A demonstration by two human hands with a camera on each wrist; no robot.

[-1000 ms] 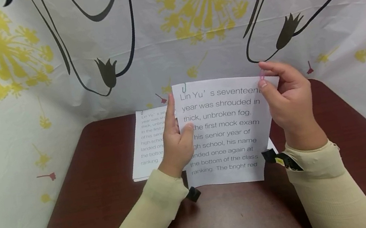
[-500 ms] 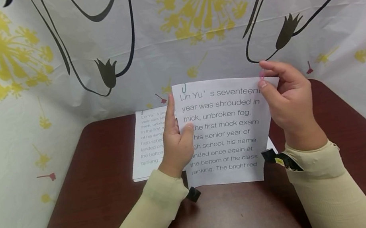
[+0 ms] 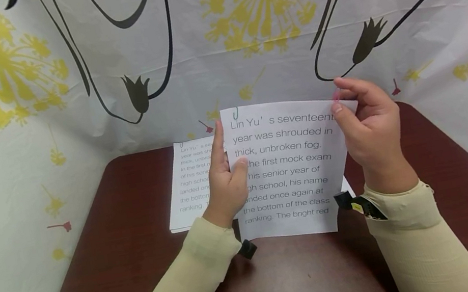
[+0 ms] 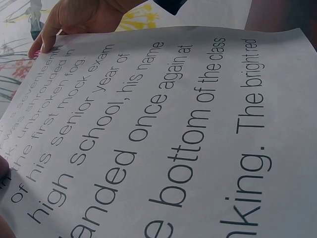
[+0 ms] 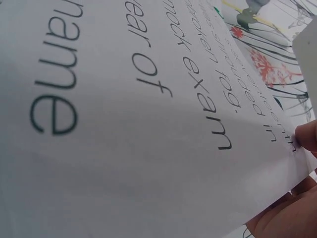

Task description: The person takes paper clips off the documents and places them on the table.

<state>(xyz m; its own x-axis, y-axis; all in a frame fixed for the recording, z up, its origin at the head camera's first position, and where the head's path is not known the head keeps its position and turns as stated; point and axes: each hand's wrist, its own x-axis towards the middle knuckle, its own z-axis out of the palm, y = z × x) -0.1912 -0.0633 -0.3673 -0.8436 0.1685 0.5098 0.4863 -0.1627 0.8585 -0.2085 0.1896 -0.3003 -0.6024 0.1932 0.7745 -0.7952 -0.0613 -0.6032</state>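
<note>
Both hands are holding one printed sheet up off the table, tilted toward the head camera, over the table's far middle.

Left hand is gripping the sheet's left edge about halfway down: thumb is lying across the printed face, index finger is running straight up behind the edge. A green paper clip is sitting on the sheet's top left corner.

Right hand is pinching the sheet's top right corner, thumb on the front, fingers curled behind. A pink paper clip is showing at that corner between thumb and fingertips; how far it is pushed on, cannot tell.

Left wrist view: the sheet's large black print is filling the frame, with the right hand's fingertips at the far corner. Right wrist view: the sheet is seen from close under, a fingertip pressing its edge.

A second stack of printed sheets is lying flat near the table's far left edge, partly behind the left hand. Another white edge is peeking out below the held sheet on the right side.

A flowered cloth is hanging behind and beside the table. Both forearms are wearing beige sleeves.
</note>
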